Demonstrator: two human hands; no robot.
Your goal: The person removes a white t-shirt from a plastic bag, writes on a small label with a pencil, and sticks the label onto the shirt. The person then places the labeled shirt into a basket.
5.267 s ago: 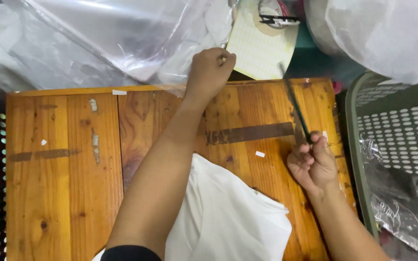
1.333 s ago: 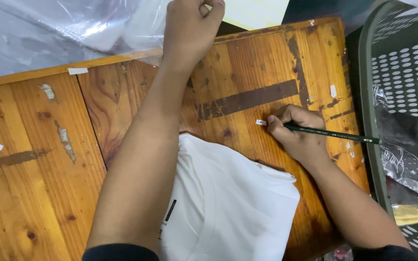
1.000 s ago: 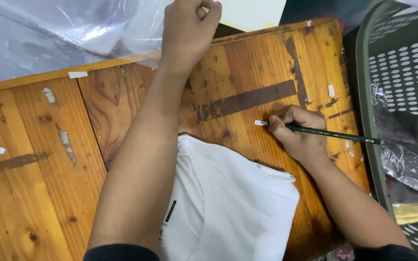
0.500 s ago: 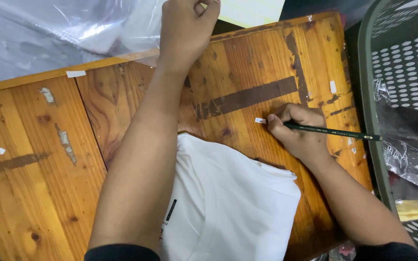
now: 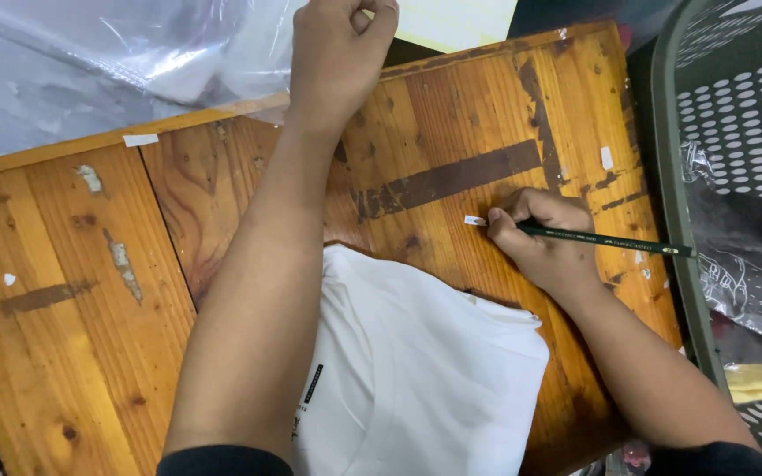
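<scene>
My right hand (image 5: 544, 238) rests on the wooden table (image 5: 72, 291) and grips a dark green pencil (image 5: 615, 240) that points left, its tip hidden behind my fingers, beside a small white scrap (image 5: 474, 220). My left hand (image 5: 339, 48) reaches across to the table's far edge, fingers closed on the edge of a clear plastic bag (image 5: 125, 62). A folded white garment (image 5: 416, 379) lies on the table near me, partly under my left forearm.
A pale yellow sheet of paper (image 5: 456, 18) lies beyond the far edge. A grey-green perforated basket (image 5: 734, 106) stands at the right and holds dark bagged items (image 5: 743, 264). Worn tape marks (image 5: 451, 176) cross the tabletop.
Five seconds ago my right hand held the pencil upright near the right edge; it has since come down beside the white scrap. Over the last second both hands have barely moved.
</scene>
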